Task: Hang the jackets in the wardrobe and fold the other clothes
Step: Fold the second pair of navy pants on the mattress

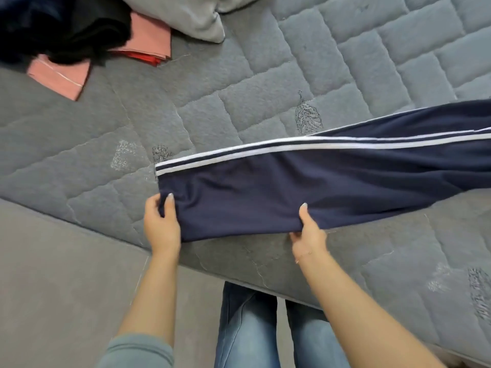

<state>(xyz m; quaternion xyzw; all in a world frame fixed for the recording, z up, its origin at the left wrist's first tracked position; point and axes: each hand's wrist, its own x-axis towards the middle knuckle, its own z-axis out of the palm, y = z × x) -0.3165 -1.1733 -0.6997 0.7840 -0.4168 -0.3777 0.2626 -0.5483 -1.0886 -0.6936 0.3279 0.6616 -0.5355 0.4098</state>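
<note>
Left hand point(161, 221) pinches the hem corner of the navy striped trousers point(305, 187); right hand point(308, 229) grips the near edge further along. Garment lies lengthwise across frame centre and right on the grey quilted bed point(239, 75). Judged soft, light, limp: will sag unless held at edges. Folded pink items point(148, 35) upper left.

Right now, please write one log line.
left hand: grips trousers end | right hand: pinches near edge | bed: trousers lying flat
</note>
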